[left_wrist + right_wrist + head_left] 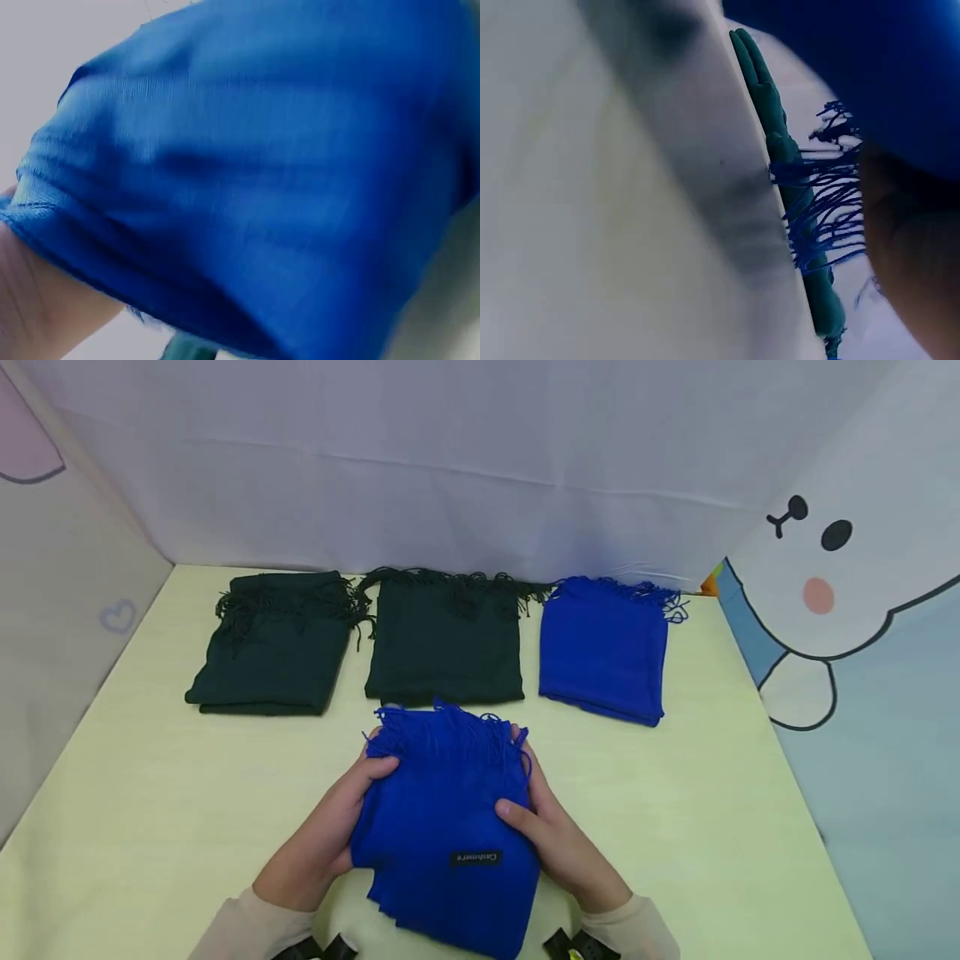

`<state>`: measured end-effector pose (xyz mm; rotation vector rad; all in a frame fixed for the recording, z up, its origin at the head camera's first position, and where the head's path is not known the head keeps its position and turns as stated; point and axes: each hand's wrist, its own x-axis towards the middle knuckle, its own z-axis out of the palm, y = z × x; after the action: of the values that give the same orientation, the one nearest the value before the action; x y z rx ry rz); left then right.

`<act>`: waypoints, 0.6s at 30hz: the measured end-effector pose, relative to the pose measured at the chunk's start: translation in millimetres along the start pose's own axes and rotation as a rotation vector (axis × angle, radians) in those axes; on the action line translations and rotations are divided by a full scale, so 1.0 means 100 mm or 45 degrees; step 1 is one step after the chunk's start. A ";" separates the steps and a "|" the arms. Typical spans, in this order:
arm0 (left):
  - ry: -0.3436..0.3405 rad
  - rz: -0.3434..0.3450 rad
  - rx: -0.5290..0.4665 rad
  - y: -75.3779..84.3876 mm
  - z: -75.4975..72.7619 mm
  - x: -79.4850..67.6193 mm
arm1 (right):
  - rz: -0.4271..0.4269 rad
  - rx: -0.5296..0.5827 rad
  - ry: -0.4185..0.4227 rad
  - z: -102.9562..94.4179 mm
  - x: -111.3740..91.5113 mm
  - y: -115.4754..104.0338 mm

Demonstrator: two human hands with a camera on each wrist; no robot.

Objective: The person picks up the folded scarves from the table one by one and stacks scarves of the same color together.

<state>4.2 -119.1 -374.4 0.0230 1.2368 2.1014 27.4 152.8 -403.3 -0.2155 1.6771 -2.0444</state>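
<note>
Both hands hold a folded blue fringed scarf (442, 810) near the front middle of the table. The left hand (330, 822) grips its left side, thumb on top and fingers underneath. On the right side, the right hand (555, 835) has its thumb over the cloth, with most fingers behind it. The fringe (450, 731) points away from the person, and a small dark label reading Cashmere (476, 858) lies on the upper face. In the left wrist view the blue cloth (247, 150) fills most of the frame. Blue tassels (825, 202) hang past the right hand in the right wrist view.
Along the back of the pale yellow table (675, 827) lie a dark green folded scarf (277, 652), a second dark green scarf (448, 647) and another blue scarf (603, 652), fringes toward the rear. A white cloth backdrop (450, 468) rises behind; a cartoon-printed sheet (870, 693) borders the right.
</note>
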 end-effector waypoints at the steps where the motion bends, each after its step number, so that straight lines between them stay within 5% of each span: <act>1: 0.038 0.006 -0.031 0.01 0.01 0.03 | -0.035 -0.009 0.055 0.01 0.01 -0.01; 5: 0.058 0.049 -0.186 0.04 0.02 0.18 | -0.167 0.017 0.278 0.00 0.05 -0.07; 10: -0.081 0.028 -0.296 -0.03 -0.01 0.31 | -0.311 0.109 0.436 -0.11 0.08 -0.23; 18: -0.262 -0.003 -0.186 -0.14 0.02 0.52 | -0.430 0.017 0.567 -0.31 0.15 -0.40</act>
<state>-26.8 -83.8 -399.9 0.1677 0.9605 2.1225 -8.7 178.5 -375.1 -0.0382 1.9960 -2.4942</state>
